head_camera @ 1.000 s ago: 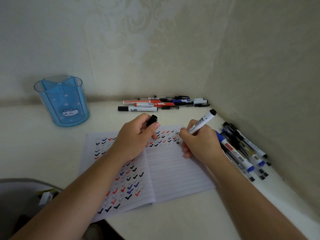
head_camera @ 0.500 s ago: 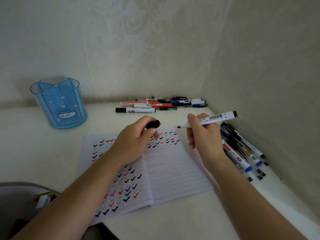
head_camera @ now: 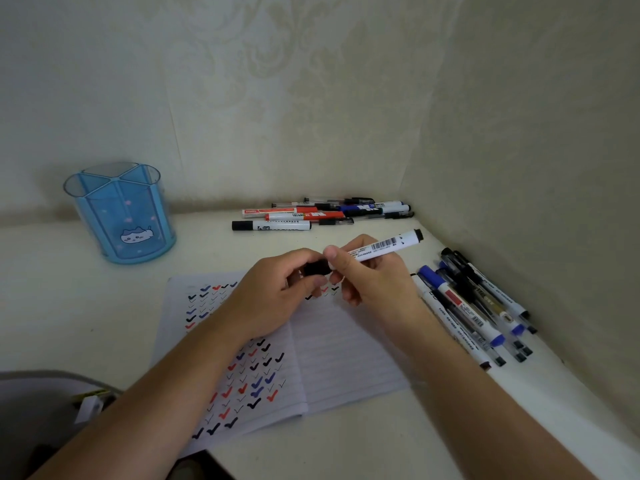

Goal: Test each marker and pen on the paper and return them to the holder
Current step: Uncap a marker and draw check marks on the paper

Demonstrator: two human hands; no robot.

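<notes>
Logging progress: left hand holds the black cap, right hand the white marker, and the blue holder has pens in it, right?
No: the head view shows no pens in the blue holder. Left hand does hold the black cap, right hand the white marker.

White desk (head_camera: 52, 306), blue pen holder (head_camera: 121, 216), open lined notebook (head_camera: 346, 358), two pen piles (head_camera: 325, 214) (head_camera: 474, 306).
</notes>
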